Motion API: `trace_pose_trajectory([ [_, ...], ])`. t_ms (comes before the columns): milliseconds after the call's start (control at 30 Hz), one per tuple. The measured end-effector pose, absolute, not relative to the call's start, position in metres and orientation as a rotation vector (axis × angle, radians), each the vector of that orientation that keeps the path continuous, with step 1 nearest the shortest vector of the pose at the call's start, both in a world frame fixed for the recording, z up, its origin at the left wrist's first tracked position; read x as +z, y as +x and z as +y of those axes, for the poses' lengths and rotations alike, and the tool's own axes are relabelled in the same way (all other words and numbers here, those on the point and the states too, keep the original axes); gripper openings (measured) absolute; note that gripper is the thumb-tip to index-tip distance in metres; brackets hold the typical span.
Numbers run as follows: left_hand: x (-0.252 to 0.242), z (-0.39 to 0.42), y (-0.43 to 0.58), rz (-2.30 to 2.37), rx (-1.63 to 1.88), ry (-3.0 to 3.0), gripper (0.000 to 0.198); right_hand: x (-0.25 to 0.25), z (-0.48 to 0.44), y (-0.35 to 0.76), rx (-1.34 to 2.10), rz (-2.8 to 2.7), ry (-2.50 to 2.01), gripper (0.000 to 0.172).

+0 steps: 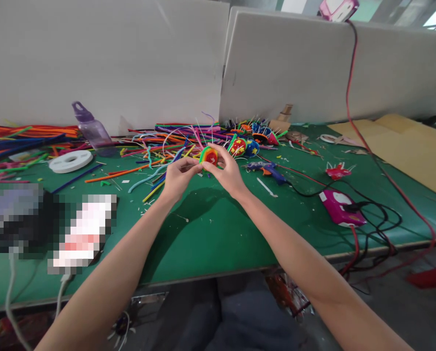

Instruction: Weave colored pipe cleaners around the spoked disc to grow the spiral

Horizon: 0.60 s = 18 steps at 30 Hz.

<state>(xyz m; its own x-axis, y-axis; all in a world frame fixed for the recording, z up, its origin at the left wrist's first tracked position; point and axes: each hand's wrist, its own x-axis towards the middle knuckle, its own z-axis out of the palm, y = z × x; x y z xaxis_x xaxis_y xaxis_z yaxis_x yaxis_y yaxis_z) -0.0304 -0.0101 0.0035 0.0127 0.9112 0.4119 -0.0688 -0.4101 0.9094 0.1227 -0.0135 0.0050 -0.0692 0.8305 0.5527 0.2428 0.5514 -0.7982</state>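
Note:
Both my hands meet above the green table (pixel 210 234), holding a small round spiral of coloured pipe cleaner (pixel 209 156), red in the middle with yellow, green and blue rings. My left hand (pixel 179 178) pinches it from the left with closed fingers. My right hand (pixel 227 168) curls round its right side and top. Behind them lies a heap of loose pipe cleaners (pixel 166 141) in many colours.
Several finished spiral pieces with white spikes (pixel 252 136) lie behind my hands. A blue and orange glue gun (pixel 269 170) lies to the right, with a pink power strip (pixel 340 207) and cables. A purple bottle (pixel 91 127) and white tape roll (pixel 70 161) sit left.

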Motion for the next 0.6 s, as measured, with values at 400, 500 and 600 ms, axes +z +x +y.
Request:
trace_pose_trajectory([
  [400,0.0044,-0.0135,-0.0280,0.924,1.482,1.446,0.020,0.0051,-0.0124,0.1266,0.561,-1.569,-0.960,0.047],
  [500,0.0030,-0.0125,-0.0272,0.910,1.483,1.438,0.020,0.0046,-0.0119,0.1264,0.523,-1.579,-0.948,0.046],
  [600,0.0020,-0.0121,-0.0259,0.911,1.493,1.440,0.018,0.0032,-0.0103,0.1263,0.469,-1.600,-0.937,0.045],
])
